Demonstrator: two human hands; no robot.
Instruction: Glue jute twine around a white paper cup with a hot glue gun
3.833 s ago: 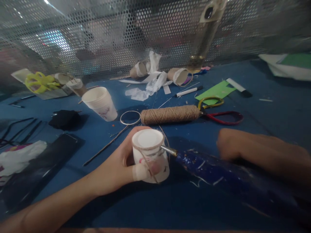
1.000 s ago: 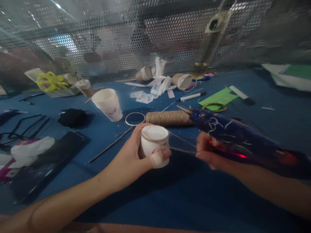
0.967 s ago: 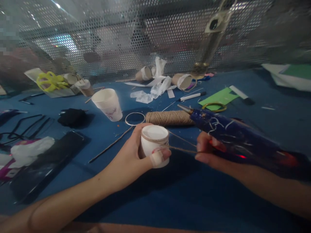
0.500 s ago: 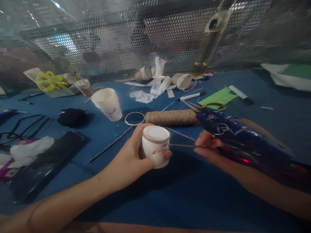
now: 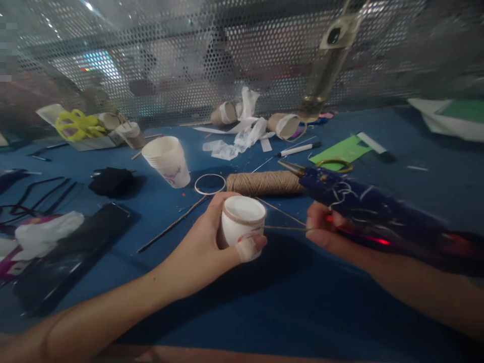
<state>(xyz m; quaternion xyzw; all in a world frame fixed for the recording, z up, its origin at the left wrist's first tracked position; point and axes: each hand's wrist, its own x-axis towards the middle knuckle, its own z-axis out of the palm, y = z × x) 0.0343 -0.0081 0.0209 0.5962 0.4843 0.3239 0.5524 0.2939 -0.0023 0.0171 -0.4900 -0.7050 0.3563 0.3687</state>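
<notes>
My left hand (image 5: 215, 234) is closed around a white paper cup (image 5: 244, 209), with a bandage on the thumb. A strand of brown twine (image 5: 283, 228) circles the cup just under its rim. Two lengths of it stretch rightward to my right hand (image 5: 321, 227), whose thumb and fingers pinch them. A dark blue glue gun (image 5: 363, 206) lies across the top of that same hand, nozzle pointing left; how its handle is gripped is hidden. Behind the cup lies a twine spool (image 5: 264, 183), its right end covered by the nozzle.
A stack of paper cups (image 5: 166, 161) leans at the left, near a thin ring (image 5: 209, 185) and a stick (image 5: 172, 224). Farther back are white lace (image 5: 245, 136), cardboard tubes (image 5: 283, 125), a marker (image 5: 298, 149) and green paper (image 5: 340, 153). A perforated metal panel (image 5: 181, 65) bounds the table.
Since the oldest frame the glue gun's nozzle has left the cup's rim, and my right hand has taken the twine and pulled it taut. In the last second the cup has shifted slightly right.
</notes>
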